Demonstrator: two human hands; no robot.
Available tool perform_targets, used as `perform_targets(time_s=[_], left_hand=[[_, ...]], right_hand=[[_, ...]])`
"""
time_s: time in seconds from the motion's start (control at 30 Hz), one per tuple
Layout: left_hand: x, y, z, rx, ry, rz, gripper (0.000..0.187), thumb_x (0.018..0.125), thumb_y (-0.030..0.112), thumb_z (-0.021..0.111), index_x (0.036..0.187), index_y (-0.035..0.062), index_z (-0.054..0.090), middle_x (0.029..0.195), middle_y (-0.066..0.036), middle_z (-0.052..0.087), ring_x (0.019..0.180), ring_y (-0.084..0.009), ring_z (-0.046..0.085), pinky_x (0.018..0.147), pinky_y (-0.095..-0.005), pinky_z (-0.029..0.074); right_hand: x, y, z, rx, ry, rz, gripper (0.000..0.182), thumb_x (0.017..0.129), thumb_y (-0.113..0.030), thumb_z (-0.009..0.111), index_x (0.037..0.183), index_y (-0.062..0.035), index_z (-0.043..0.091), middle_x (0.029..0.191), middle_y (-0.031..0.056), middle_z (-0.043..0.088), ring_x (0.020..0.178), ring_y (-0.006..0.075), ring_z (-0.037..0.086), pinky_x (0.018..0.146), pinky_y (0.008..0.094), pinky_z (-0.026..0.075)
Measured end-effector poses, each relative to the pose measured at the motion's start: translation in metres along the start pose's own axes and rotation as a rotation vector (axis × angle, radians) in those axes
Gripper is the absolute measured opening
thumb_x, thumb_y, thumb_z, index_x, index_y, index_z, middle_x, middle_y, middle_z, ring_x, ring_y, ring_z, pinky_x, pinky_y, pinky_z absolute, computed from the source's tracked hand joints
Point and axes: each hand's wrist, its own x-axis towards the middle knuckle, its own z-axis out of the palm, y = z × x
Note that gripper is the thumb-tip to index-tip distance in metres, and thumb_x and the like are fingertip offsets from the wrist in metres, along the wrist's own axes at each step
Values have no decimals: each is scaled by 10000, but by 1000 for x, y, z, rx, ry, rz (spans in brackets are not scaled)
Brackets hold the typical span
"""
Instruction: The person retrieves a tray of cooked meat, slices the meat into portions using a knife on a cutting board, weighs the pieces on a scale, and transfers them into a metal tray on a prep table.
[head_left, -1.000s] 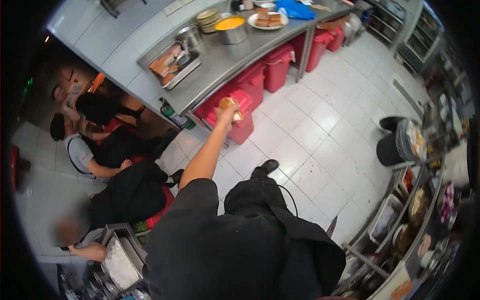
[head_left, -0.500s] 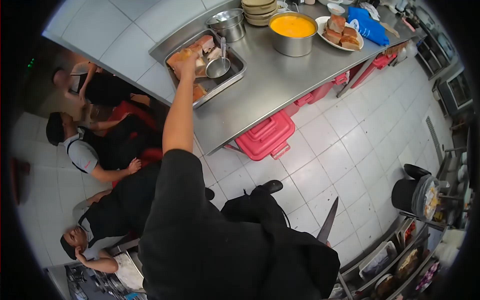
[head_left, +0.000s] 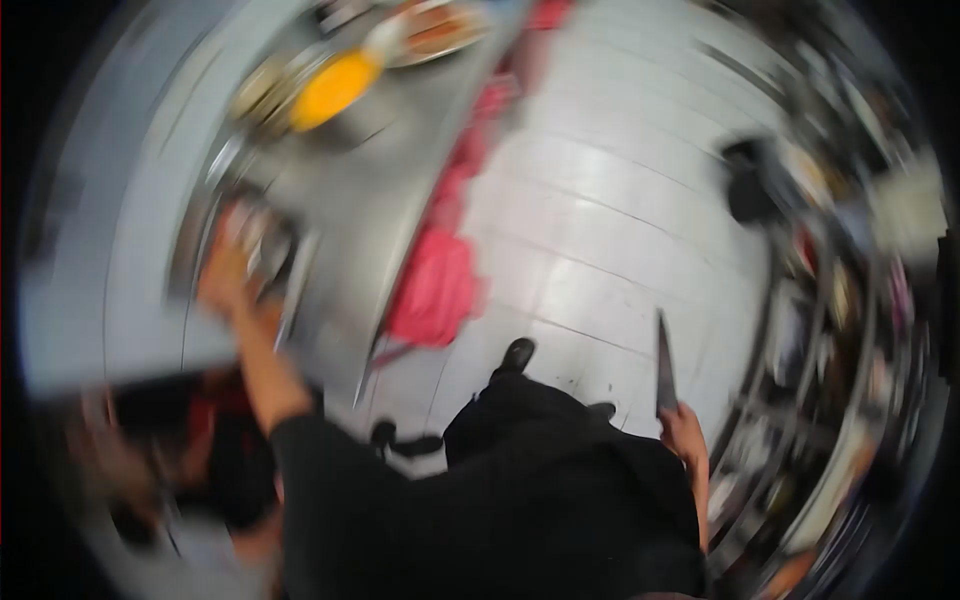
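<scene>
My left hand (head_left: pixel 226 280) reaches into the metal tray (head_left: pixel 298 285) at the left end of the steel counter, among blurred chunks of food. Motion smear hides its fingers and whatever they may touch. A round ladle or strainer (head_left: pixel 270 248) lies in the tray beside the hand. Over the floor on the right, my right hand (head_left: pixel 684 434) is wrapped round the handle of a long knife (head_left: pixel 665 370), whose blade points away from me.
On the counter (head_left: pixel 350 215) stand a pot of orange liquid (head_left: pixel 335 92) and a plate of food (head_left: pixel 440 35). Red bins (head_left: pixel 435 290) sit beneath it. Racks of containers (head_left: pixel 790 330) line the right side. Blurred people (head_left: pixel 215 460) are at lower left.
The view has swung, so the counter appears further left and steeper. My right hand has come into view with the knife, which stands more upright. My left hand remains at the tray.
</scene>
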Motion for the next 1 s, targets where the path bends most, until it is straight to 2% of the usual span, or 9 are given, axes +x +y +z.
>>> perform_targets(time_s=[0.13, 0.23, 0.3, 0.37, 0.43, 0.47, 0.53, 0.77, 1.0], left_hand=[[24, -10, 10, 793, 201, 878, 567, 765, 300, 738, 1211, 3, 553, 1130, -198, 607, 1020, -323, 596, 918, -417, 457], [-70, 14, 75, 496, 544, 1341, 579, 756, 293, 750, 1200, -21, 551, 1135, -208, 603, 1019, -319, 595, 916, -402, 453], [-157, 5, 139, 268, 437, 1565, 587, 750, 289, 758, 1192, -37, 550, 1138, -215, 600, 1018, -316, 594, 915, -391, 451], [-238, -26, 223, 134, 50, 1748, 596, 744, 284, 766, 1185, -53, 549, 1141, -221, 598, 1017, -314, 593, 914, -381, 449], [-359, -88, 277, -13, -471, 1618, 493, 772, 178, 734, 1142, -97, 560, 1130, -238, 604, 1059, -348, 572, 948, -417, 429], [-422, -102, 278, 206, -979, 1341, 463, 789, 152, 714, 1153, -87, 560, 1154, -256, 587, 1115, -343, 548, 984, -409, 402], [-515, -183, 305, 60, -1051, 1624, 537, 806, 138, 707, 1263, -40, 489, 1198, -196, 552, 1099, -311, 525, 963, -391, 414], [-806, -347, 237, 186, -2059, 1322, 599, 762, 150, 727, 1293, 59, 466, 1257, -116, 474, 1097, -272, 499, 811, -391, 468], [-1013, -422, 174, -115, -2421, 1645, 655, 709, 163, 765, 1287, 59, 475, 1214, -147, 503, 1067, -278, 525, 761, -356, 489]], right_hand=[[-24, 38, -23, 96, 76, 19, 204, 882, -189, 503, 939, 6, 495, 580, 63, 466, 399, 155, 479, 347, 313, 418], [-45, 93, -42, 340, 185, 47, 243, 886, -206, 498, 1006, 5, 480, 594, 74, 486, 410, 161, 501, 363, 311, 431], [-50, 134, -53, 369, 200, 24, 258, 891, -221, 492, 1027, -2, 473, 612, 82, 504, 415, 166, 509, 375, 314, 441], [-69, 151, -58, 448, 280, 36, 257, 883, -219, 470, 1016, 2, 478, 618, 86, 517, 418, 172, 519, 383, 326, 446], [-91, 186, -71, 506, 341, 93, 259, 879, -219, 443, 996, 9, 486, 627, 93, 529, 430, 178, 539, 397, 338, 456], [-98, 205, -76, 536, 362, 94, 259, 879, -219, 443, 996, 9, 486, 627, 93, 529, 430, 178, 539, 397, 338, 456], [-113, 245, -84, 575, 492, 140, 254, 875, -213, 443, 991, 8, 488, 633, 94, 527, 439, 189, 552, 406, 341, 466], [-178, 325, -103, 875, 753, 281, 268, 892, -245, 484, 982, 7, 490, 608, 82, 502, 420, 187, 524, 386, 335, 446], [-215, 347, -127, 1121, 872, 331, 236, 890, -225, 504, 954, 1, 485, 654, 84, 505, 454, 191, 540, 423, 337, 463]])
